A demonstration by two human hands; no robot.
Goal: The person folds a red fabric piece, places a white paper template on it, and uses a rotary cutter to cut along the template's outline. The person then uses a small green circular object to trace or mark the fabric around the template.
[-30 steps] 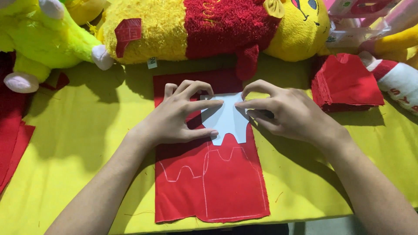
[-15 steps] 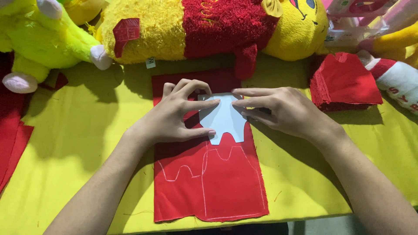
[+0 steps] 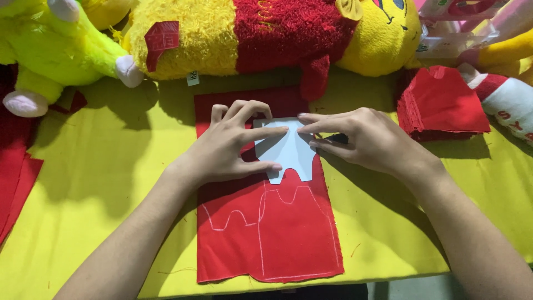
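Observation:
A red felt sheet (image 3: 277, 233) lies on the yellow cloth (image 3: 111, 183), with white chalk outlines drawn on its lower half. A pale grey paper template (image 3: 287, 150) rests flat on the felt's upper half. My left hand (image 3: 230, 144) presses on the template's left side with spread fingers. My right hand (image 3: 361, 136) presses on its right side, fingertips meeting the left hand's near the template's top edge. Neither hand grips anything.
A large yellow and red plush toy (image 3: 250, 33) lies along the far edge. A green plush (image 3: 50, 50) sits at far left. A stack of cut red felt pieces (image 3: 444, 103) lies at right. More red fabric (image 3: 14, 166) hangs at the left edge.
My right hand has slid slightly up and left over the template, its fingers now stretched flat towards the left hand. The template has barely shifted.

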